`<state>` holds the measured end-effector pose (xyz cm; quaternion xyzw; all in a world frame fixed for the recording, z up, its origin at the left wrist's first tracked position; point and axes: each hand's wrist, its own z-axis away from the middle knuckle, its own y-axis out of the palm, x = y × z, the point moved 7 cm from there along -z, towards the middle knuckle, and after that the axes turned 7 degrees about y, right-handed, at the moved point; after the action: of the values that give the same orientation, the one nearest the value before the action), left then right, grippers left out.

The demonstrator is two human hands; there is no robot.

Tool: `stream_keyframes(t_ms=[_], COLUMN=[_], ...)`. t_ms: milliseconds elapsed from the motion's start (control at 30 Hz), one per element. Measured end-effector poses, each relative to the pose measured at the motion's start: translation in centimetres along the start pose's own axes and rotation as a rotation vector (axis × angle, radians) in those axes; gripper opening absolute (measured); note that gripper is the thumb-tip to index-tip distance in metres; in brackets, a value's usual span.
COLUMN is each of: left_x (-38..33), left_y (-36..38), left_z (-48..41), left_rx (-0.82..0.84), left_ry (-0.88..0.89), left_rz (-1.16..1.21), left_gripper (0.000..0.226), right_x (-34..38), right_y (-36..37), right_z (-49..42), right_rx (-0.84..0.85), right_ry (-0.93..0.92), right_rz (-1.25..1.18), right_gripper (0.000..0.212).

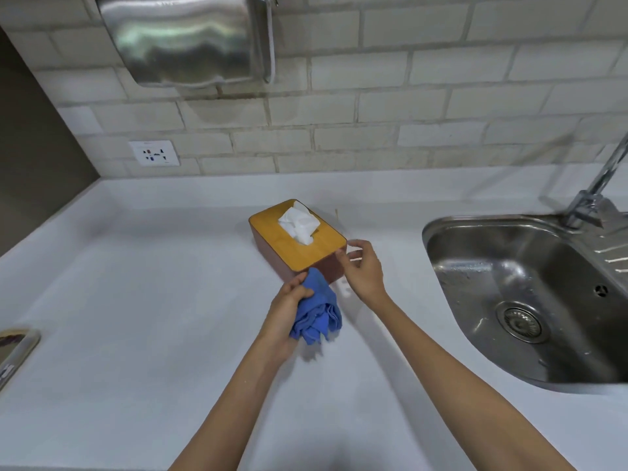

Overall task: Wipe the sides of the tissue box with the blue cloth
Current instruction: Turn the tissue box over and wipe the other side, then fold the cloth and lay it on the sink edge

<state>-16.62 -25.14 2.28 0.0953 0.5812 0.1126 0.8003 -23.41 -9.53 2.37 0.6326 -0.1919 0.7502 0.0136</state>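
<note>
The tissue box has a yellow wooden lid, brown sides and a white tissue sticking out of its slot. It sits turned at an angle in the middle of the white counter. My left hand grips the bunched blue cloth and presses its top against the box's near corner. My right hand rests at the box's right corner, with fingertips touching the edge near the lid. The box's near right side is partly hidden behind the cloth and my right hand.
A steel sink with a faucet lies to the right. A metal dispenser hangs on the brick wall, above a wall socket. A metal-rimmed object sits at the counter's left edge.
</note>
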Motion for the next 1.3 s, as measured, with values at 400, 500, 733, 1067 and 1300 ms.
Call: stream_keyframes(t_ms=[400,500,733,1067,1300], left_x=[-2.0,-1.9,-0.8,-1.8,-2.4], left_y=[8.5,9.2,9.2,15.4,18.7], left_z=[-0.5,-0.3,-1.6,1.2,0.8], left_rx=[0.326,0.345,0.279,0.597,0.76], left_ry=[0.329,0.462,0.474,0.663,0.566], left_rz=[-0.61,-0.775,-0.946,-1.027,-1.251], left_gripper=[0.054,0.049,0.038,0.059,0.016], right_x=[-3.8,-4.1,-4.1,-3.7,-2.8], right_y=[-2.8,-3.6,-5.9,-9.3,-12.4], right_z=[4.6,5.3,6.0,5.8,6.1], right_rx=[0.52,0.596,0.734,0.846,0.739], right_ry=[0.486,0.474,0.459,0.531,0.464], right_rz=[-0.743,-0.794,-0.746,-0.299,0.064], right_gripper=[0.054,0.057,0.045,0.039,0.02])
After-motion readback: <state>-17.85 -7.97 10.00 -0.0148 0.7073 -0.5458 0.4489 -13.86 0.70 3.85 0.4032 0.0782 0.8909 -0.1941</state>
